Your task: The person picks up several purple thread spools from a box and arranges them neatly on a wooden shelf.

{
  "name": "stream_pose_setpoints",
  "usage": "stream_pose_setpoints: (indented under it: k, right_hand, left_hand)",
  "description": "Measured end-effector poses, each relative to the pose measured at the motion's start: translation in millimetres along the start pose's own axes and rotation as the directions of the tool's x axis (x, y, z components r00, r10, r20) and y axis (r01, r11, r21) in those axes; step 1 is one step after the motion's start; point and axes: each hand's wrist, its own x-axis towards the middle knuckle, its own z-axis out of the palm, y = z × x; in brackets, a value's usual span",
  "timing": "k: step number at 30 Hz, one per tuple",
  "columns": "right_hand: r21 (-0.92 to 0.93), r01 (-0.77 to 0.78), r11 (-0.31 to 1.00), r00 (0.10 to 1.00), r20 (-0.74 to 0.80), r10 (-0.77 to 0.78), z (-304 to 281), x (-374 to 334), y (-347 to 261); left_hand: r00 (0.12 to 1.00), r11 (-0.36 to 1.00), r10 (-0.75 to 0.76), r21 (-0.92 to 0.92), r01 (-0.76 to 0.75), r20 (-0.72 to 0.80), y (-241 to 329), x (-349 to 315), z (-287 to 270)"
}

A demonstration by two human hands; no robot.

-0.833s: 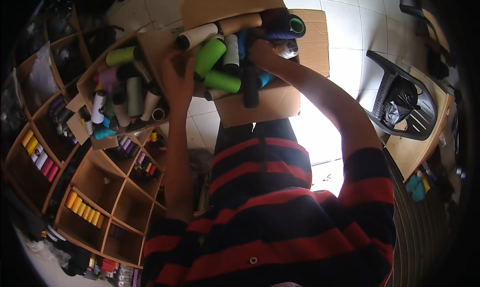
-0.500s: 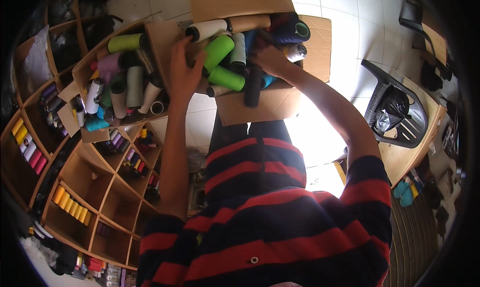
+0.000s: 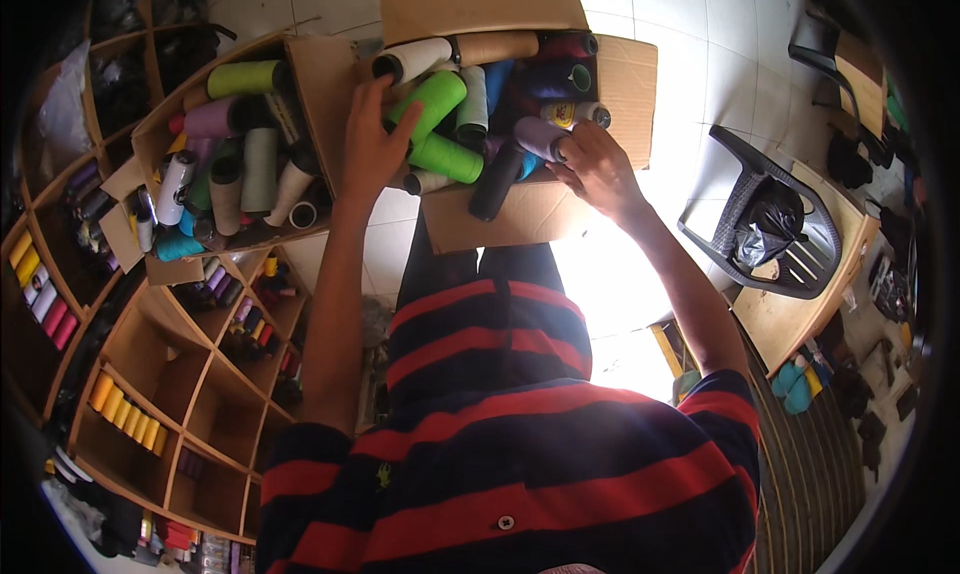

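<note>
My right hand point(image 3: 602, 174) grips a lavender spool of thread point(image 3: 541, 137) by its end, over the right part of an open cardboard box point(image 3: 505, 214). At the box's left side my left hand point(image 3: 377, 139) is open, its thumb beside a bright green spool point(image 3: 436, 101) and its fingers near the dark end of a cream spool point(image 3: 420, 57). Around them in the box lie a second green spool point(image 3: 447, 158), a black spool point(image 3: 496, 184), a tan spool point(image 3: 497, 46), a pale grey-green spool point(image 3: 472, 106) and a dark blue spool point(image 3: 550, 78).
Left of this box stands another cardboard box point(image 3: 318, 104) full of thread spools. Wooden cubbyhole shelves point(image 3: 215, 394) with more spools run along the left. At the right is a black plastic chair point(image 3: 715, 244) with a black bag point(image 3: 772, 219) on it.
My right hand has come up and to the right out of the spools, now with the lavender spool in it. The black spool has tilted. My left hand has stayed nearly in place.
</note>
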Motion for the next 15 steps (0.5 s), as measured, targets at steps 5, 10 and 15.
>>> stream_pose_setpoints:
  k: [5,10,15]
  right_hand:
    - [0.063,-0.111,0.992,0.963,-0.241,0.123,-19,-11,-11]
    - [0.45,-0.33,0.83,0.765,-0.387,0.514,-34,-30,-15]
    - [0.903,-0.305,0.303,0.545,-0.096,0.833,-51,-55,-23]
  left_hand:
    - [1.0,1.0,-0.018,-0.016,0.018,-0.004,-10,-3,1]
    - [0.99,0.994,-0.098,-0.051,0.093,-0.1,2,-6,2]
    - [0.942,0.926,0.221,0.359,-0.12,-0.255,38,-25,-1]
